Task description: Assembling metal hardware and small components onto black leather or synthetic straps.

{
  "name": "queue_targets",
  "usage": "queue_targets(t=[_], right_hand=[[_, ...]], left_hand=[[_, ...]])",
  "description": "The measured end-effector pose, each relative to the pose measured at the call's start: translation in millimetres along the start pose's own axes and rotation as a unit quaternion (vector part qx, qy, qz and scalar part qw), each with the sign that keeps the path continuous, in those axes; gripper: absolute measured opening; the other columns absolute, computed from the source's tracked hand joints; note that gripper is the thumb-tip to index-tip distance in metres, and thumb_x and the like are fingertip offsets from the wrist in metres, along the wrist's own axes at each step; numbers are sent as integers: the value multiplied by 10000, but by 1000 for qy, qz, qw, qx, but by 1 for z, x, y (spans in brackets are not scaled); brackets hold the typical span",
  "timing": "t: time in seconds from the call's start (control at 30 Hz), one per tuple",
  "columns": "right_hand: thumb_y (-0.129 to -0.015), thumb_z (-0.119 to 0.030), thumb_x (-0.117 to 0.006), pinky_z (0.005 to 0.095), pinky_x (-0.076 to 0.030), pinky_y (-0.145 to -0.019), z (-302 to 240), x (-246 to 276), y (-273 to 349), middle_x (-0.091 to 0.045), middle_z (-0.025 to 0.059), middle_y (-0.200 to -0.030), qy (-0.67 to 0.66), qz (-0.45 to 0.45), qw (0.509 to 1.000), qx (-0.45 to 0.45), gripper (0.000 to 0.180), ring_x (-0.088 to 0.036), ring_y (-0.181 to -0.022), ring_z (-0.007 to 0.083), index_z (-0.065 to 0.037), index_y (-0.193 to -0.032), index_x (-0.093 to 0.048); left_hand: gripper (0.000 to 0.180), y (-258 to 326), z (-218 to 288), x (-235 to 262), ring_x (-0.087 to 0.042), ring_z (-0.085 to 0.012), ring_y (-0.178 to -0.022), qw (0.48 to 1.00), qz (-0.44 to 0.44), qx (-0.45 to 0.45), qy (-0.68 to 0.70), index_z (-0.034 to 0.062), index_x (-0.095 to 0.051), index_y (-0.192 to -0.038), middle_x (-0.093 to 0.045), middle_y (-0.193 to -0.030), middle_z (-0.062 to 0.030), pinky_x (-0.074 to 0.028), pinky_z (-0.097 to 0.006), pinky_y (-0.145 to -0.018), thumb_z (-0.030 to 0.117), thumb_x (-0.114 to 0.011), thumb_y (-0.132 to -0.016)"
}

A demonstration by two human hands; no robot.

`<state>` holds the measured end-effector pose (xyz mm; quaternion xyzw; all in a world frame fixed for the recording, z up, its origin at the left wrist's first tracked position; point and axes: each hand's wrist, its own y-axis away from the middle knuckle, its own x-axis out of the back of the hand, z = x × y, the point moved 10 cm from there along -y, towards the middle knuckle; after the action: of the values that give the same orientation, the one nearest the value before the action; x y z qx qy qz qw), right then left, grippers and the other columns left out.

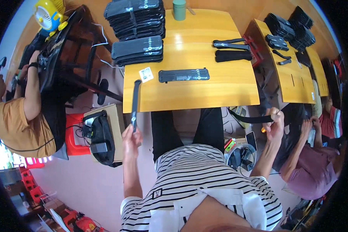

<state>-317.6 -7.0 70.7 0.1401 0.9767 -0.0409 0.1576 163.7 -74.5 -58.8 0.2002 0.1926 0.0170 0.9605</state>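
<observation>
Left forearm rises steeply from the near edge; left hand (131, 138) is raised just off the table's near-left corner, fingers pinching the near end of a slim dark strap (135, 102) whose far end reaches over the tabletop. Right forearm slants outward to the right; right hand (275, 123), wrist bent, grips one end of a black strap (251, 119), which sags leftward along the table's near edge. Between the forearms, toward the right, a round bin (229, 159) holds dark items and cables. To the left, a cardboard box (119, 133) carries a black bag (109, 145); whether fully inside, cannot tell. Table (197, 96): flat dark package (184, 75) near centre, white card (146, 74) to its left. Farther: stacked dark packages (137, 50) left, loose straps (232, 45) right, green canister (179, 11) at the far edge, contents hidden.
</observation>
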Motion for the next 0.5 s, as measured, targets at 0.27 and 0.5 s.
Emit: queue_targets(t=[0.27,0.5], right_hand=[[-738,-170,-520,189,-209,-340,7,-16,8,-394,3,-516,164,11,986,-32,250,-315,-367,49,-61,-543,-410],[-697,-73,-476,208,-232,-371,6,-29,14,-394,-1,-527,285,-30,957,-37,190,-330,-408,49,-26,-532,-395]], left_hand=[[552,-61,-72,-25,-602,-177,-539,992,94,63,-51,-5,-572,-860,-604,-683,-110,-482,-254,-447,515,-386,-885],[786,-28,-84,-32,-617,-199,-545,971,36,169,-164,-45,-590,-855,-627,-669,-153,-471,-247,-445,655,-233,-846]])
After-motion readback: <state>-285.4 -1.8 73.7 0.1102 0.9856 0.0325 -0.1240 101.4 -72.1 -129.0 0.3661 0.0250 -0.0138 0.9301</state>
